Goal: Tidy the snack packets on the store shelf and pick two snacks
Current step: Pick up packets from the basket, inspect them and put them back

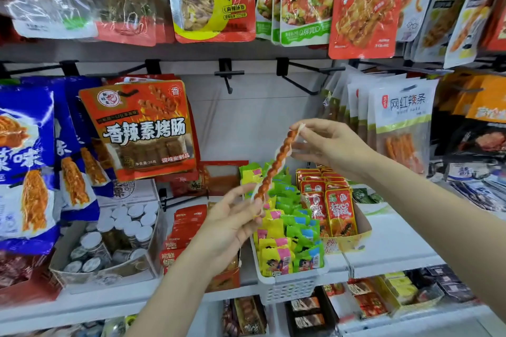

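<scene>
A long twisted orange-red snack stick in clear wrap (276, 165) is held up slantwise in front of the shelf. My left hand (232, 224) pinches its lower end, and my right hand (325, 145) pinches its upper end. Below it sits a white slotted basket (290, 286) full of small yellow and green packets (290, 238). Beside that, a yellow cardboard tray (362, 230) holds upright red packets (332, 208). An orange-red hanging packet (142, 128) hangs to the left on a peg.
Two bare black pegs (228, 76) stick out of the white back panel above my hands. Blue packets (30, 164) hang at left, white ones (399, 123) at right. A box of small jars (117, 235) and a stack of red packets (183, 230) stand on the shelf.
</scene>
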`<state>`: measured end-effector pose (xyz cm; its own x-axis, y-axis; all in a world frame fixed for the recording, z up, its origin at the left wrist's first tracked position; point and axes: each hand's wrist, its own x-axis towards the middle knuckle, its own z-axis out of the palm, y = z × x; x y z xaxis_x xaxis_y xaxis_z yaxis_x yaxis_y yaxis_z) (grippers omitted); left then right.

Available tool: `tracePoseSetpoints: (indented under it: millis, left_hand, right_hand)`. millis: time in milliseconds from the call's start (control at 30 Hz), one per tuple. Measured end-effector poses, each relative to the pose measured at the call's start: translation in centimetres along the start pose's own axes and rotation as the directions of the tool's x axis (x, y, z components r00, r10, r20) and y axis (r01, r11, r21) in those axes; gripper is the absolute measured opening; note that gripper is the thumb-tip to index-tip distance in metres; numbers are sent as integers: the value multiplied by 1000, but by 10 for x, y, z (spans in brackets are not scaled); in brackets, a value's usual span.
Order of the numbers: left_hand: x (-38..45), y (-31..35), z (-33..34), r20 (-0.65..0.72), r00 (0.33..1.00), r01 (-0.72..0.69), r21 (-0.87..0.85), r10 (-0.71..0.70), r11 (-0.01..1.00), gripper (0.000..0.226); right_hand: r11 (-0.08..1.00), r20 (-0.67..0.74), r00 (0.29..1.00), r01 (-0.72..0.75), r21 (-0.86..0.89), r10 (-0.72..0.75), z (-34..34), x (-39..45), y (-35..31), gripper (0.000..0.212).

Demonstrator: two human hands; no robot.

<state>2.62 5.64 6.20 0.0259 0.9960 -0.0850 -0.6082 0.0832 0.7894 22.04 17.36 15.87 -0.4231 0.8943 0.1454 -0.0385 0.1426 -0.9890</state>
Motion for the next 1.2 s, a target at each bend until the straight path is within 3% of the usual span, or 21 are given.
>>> tracePoseSetpoints:
  millis: [67, 133, 233, 333, 467, 533, 600, 700, 767, 833, 933, 1000, 1100, 1200]
  left_hand:
    - [4, -3, 0, -106, 971, -167, 331, 213, 929, 49]
    - [7, -5, -2, -134, 916, -279, 467, 379, 839, 46]
    - [9, -9, -5, -88, 867, -379, 525, 491, 762, 48]
    - [9, -13, -6, -53, 862, -396, 552, 504, 734, 54]
    - [9, -14, -7, -40, 856, -406, 566, 516, 717, 59]
    - [10, -11, -6, -54, 915, -347, 401, 400, 848, 62]
    - [9, -4, -3, 15, 995, -101, 56, 101, 993, 64]
    - [8, 6, 3, 109, 973, 223, -187, -206, 957, 69]
    - [10, 9, 5, 130, 969, 236, -249, -209, 939, 51]
    - [12, 8, 6, 88, 987, 150, -253, -132, 956, 33]
    - [17, 2, -1, -95, 990, -92, 94, 100, 991, 33]
    - [20, -1, -7, -147, 946, -222, 355, 289, 908, 37]
    - [27, -2, -18, -110, 862, -333, 613, 495, 716, 42]
    - [43, -3, -24, -28, 834, -376, 702, 551, 605, 54]
  right_hand:
    - [992, 75, 990, -122, 29, 120, -4, 3, 2, 33]
    - [982, 112, 977, -186, 36, 181, -4, 5, 4, 39]
    - [995, 66, 994, -85, -61, 89, -1, 9, 9, 34]
    - [995, -30, 999, -17, -102, 14, 7, 11, 8, 39]
    - [992, -120, 991, 46, -121, -60, 15, 14, 7, 27]
    - [994, -107, 992, 58, -96, -69, 15, 15, 7, 25]
    - [997, -65, 995, 72, -26, -74, 13, 15, 6, 28]
    - [993, -19, 994, 106, 59, -105, 11, 14, 6, 36]
    - [988, -12, 991, 133, 83, -132, 10, 13, 7, 34]
    - [986, 26, 992, 118, 118, -122, 9, 13, 9, 26]
    - [989, 119, 993, -25, 149, 8, 6, 12, 7, 21]
    - [986, 136, 987, -106, 126, 89, 4, 12, 4, 27]
    - [991, 98, 995, -17, -131, 30, 4, 15, 2, 23]
    - [967, 55, 997, 58, -247, -45, 6, 21, 4, 19]
